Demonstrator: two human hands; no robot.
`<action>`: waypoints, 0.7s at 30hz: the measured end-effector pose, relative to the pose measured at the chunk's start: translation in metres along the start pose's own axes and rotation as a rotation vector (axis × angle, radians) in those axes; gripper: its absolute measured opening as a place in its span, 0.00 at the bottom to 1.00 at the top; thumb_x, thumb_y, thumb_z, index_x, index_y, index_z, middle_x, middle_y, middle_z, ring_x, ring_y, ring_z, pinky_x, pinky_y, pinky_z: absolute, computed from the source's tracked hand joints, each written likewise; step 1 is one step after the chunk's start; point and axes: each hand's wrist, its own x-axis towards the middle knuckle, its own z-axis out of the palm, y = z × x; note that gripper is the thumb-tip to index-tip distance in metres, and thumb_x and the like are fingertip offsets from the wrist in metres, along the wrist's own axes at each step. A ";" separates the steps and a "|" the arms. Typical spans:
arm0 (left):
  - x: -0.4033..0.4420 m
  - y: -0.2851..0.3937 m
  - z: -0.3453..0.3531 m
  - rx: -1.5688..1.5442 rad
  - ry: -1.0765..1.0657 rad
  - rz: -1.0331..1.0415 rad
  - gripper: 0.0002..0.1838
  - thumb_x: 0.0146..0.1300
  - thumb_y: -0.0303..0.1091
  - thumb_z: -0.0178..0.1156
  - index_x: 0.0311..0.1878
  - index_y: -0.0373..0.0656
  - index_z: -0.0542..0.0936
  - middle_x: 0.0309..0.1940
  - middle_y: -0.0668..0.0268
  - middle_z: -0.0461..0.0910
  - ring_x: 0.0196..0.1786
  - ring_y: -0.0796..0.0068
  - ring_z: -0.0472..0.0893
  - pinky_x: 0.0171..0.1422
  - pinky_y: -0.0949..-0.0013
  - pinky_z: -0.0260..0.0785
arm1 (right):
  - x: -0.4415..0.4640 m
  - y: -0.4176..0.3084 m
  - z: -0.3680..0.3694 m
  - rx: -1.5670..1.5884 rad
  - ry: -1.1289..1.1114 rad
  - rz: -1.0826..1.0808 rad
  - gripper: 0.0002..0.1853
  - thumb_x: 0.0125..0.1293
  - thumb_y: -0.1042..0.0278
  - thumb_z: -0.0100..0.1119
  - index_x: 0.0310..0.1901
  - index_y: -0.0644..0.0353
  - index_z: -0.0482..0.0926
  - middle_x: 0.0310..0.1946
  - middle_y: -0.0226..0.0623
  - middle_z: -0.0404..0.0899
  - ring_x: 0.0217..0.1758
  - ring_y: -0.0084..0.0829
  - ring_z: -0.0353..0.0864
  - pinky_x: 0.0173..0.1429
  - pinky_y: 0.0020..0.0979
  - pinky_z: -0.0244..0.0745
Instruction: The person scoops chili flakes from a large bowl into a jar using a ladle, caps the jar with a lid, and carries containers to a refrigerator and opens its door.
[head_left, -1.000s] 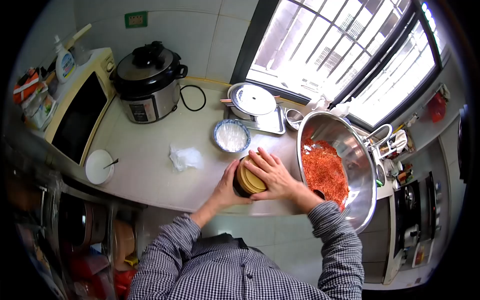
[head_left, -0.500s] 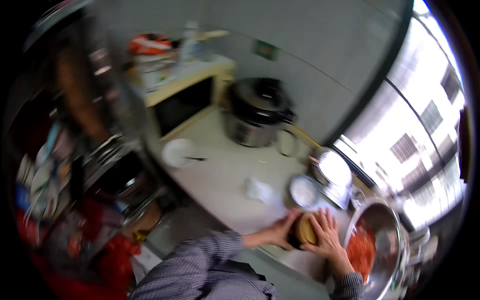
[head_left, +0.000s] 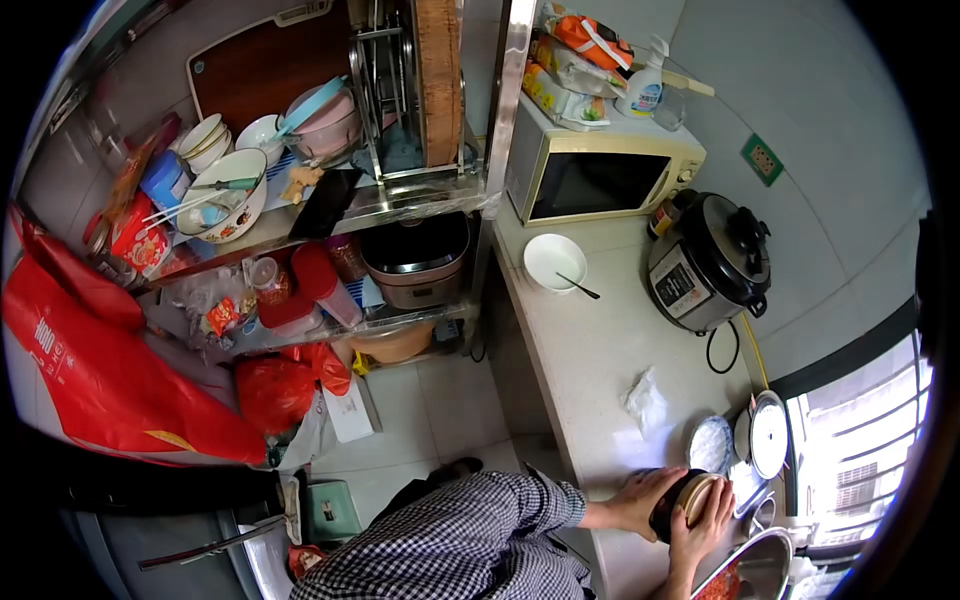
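Over the front part of the counter, both hands are on a dark jar (head_left: 661,518) with a gold-coloured lid (head_left: 693,490). My left hand (head_left: 640,503) is closed round the dark body. Fingers of my right hand (head_left: 704,525) wrap over the lid, hiding part of it. Just beyond the jar sits a small bowl of white contents (head_left: 711,444). A steel basin (head_left: 768,556) with chopped red food (head_left: 722,582) stands by my right forearm, cut off by the frame edge. A crumpled white plastic bag (head_left: 646,401) lies further up the counter.
On the counter (head_left: 590,350) are a white bowl (head_left: 553,262) with a spoon, a pressure cooker (head_left: 708,264) and a microwave (head_left: 600,180). A lidded white container (head_left: 767,436) stands by the window. To the left, a metal shelf (head_left: 400,195) carries bowls, a knife rack and containers.
My view has swung left, bringing the shelf into sight and shifting the counter rightwards. Both hands stay on the jar and its lid.
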 end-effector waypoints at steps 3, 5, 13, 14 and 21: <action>-0.001 0.003 -0.001 0.009 -0.001 -0.023 0.62 0.29 0.41 0.74 0.69 0.39 0.48 0.65 0.52 0.56 0.68 0.55 0.58 0.69 0.55 0.52 | 0.002 -0.007 0.004 0.012 0.016 0.097 0.39 0.49 0.49 0.57 0.64 0.56 0.64 0.65 0.48 0.61 0.68 0.54 0.56 0.69 0.46 0.53; -0.005 0.006 -0.001 0.017 -0.026 -0.047 0.62 0.29 0.41 0.74 0.69 0.40 0.48 0.65 0.52 0.56 0.68 0.55 0.58 0.69 0.55 0.51 | -0.001 -0.007 0.010 0.012 0.061 0.161 0.40 0.46 0.51 0.59 0.63 0.55 0.66 0.64 0.47 0.63 0.66 0.54 0.58 0.67 0.47 0.56; -0.014 0.022 -0.005 0.140 -0.060 -0.120 0.64 0.26 0.41 0.73 0.70 0.46 0.46 0.66 0.55 0.55 0.69 0.58 0.56 0.65 0.53 0.53 | -0.002 -0.004 -0.015 0.132 -0.127 0.046 0.46 0.44 0.45 0.64 0.65 0.58 0.62 0.66 0.52 0.57 0.70 0.56 0.50 0.70 0.48 0.49; -0.016 0.018 0.003 0.147 -0.035 -0.123 0.64 0.27 0.41 0.73 0.70 0.46 0.46 0.67 0.55 0.55 0.69 0.58 0.56 0.65 0.53 0.53 | -0.001 -0.007 -0.020 0.103 -0.192 0.056 0.50 0.42 0.41 0.65 0.66 0.59 0.60 0.67 0.54 0.55 0.71 0.57 0.47 0.70 0.50 0.47; -0.033 0.018 0.009 0.154 0.050 -0.156 0.64 0.30 0.42 0.73 0.71 0.47 0.43 0.69 0.54 0.50 0.71 0.57 0.53 0.66 0.50 0.52 | 0.005 -0.002 -0.005 0.234 -0.090 -0.024 0.43 0.41 0.47 0.66 0.61 0.56 0.66 0.64 0.54 0.60 0.69 0.55 0.53 0.69 0.50 0.49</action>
